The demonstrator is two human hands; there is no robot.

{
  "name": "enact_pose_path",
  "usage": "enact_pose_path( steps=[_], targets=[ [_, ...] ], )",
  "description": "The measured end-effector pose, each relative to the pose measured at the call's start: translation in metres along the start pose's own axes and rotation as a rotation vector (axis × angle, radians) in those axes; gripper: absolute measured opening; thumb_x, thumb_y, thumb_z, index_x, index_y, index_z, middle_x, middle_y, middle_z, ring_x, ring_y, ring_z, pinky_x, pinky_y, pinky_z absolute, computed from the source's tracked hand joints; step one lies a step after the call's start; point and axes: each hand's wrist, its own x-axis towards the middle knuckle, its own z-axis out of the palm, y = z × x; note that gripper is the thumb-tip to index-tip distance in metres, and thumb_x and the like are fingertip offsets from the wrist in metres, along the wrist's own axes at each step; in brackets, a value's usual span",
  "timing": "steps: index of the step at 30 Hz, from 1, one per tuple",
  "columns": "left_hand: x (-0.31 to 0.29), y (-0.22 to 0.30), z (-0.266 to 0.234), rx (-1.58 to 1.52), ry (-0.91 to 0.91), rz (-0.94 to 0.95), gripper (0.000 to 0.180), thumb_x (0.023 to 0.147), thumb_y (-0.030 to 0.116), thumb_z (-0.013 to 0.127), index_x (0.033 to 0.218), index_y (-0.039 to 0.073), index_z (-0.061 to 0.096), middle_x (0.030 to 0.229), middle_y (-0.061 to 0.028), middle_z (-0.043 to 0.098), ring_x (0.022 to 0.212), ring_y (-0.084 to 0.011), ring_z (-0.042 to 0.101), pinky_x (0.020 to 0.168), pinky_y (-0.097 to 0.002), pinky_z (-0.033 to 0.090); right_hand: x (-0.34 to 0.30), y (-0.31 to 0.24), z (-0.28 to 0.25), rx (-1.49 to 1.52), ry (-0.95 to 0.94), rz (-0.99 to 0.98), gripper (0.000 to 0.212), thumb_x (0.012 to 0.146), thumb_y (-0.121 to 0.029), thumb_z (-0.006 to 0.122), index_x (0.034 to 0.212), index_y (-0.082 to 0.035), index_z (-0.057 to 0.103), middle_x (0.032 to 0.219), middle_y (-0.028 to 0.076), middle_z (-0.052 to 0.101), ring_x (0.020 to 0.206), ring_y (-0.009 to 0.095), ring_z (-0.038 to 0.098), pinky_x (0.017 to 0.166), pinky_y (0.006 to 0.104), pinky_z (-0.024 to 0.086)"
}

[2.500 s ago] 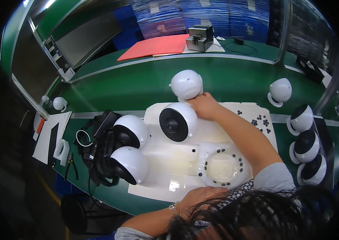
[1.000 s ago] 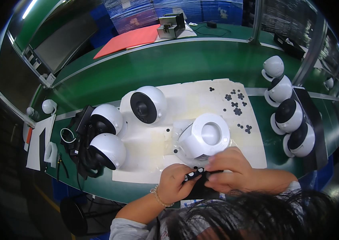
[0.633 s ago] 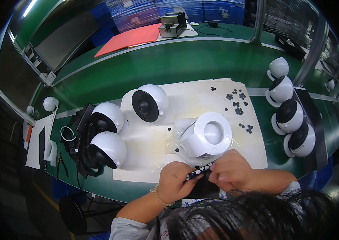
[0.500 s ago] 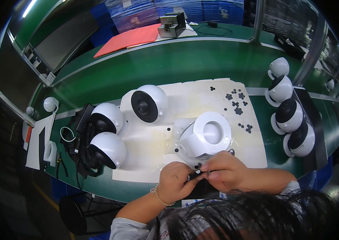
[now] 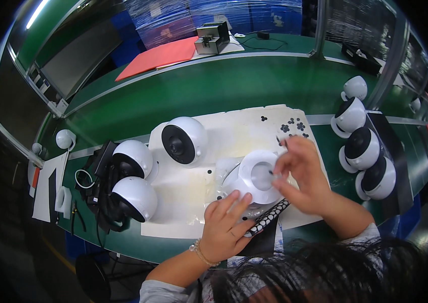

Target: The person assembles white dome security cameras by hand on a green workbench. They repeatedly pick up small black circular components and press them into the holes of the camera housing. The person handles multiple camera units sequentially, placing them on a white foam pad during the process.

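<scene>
A white ring-shaped base with a round opening (image 5: 257,157) lies tilted on clear plastic in front of me. My left hand (image 5: 226,227) has its fingers spread, their tips against the base's near edge. Beside its thumb lies a black strip patterned with white round spots (image 5: 268,219); whether the thumb presses on it I cannot tell. My right hand (image 5: 302,174) is raised over the base's right side, blurred, fingers bent together. Small dark bits show at its fingertips, too smeared to name. Black round pads (image 5: 289,127) are scattered in clusters on the cream sheet (image 5: 239,121).
White dome cameras with black fronts stand on the sheet (image 5: 188,139), at left (image 5: 135,199) and along the right edge (image 5: 363,146). Black adapters and cables (image 5: 105,187) sit at left, with pliers (image 5: 76,217). A metal fixture (image 5: 211,38) stands on the back shelf.
My hands have parted: the left has opened onto the base, and the right has risen up and right. The spotted strip, earlier between both hands, now shows beside the left thumb.
</scene>
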Motion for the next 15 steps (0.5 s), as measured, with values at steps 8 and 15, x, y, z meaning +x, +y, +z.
enact_pose_path(
  steps=[8, 15],
  targets=[
    [-0.011, -0.001, -0.005, 0.052, -0.083, 0.016, 0.013, 0.068, 0.017, 0.060, 0.079, 0.010, 0.060, 0.116, -0.0029, 0.057, 0.109, -0.0195, 0.050, 0.088, -0.0422, 0.033, 0.023, 0.014, -0.017, 0.333, -0.141, 0.354, 0.047, 0.080, 0.010, 0.046, 0.122, 0.000, 0.028, 0.120, 0.011, 0.036, 0.085, 0.013, 0.050, 0.078, 0.0262, 0.044],
    [-0.010, -0.001, -0.006, 0.074, -0.096, 0.012, 0.013, 0.074, 0.020, 0.056, 0.081, 0.011, 0.062, 0.113, -0.0009, 0.059, 0.107, -0.0175, 0.051, 0.086, -0.0398, 0.035, 0.025, 0.010, -0.015, 0.232, -0.166, 0.332, 0.046, 0.080, 0.011, 0.046, 0.122, 0.001, 0.029, 0.121, 0.013, 0.036, 0.087, 0.013, 0.051, 0.078, 0.0264, 0.045]
  ],
)
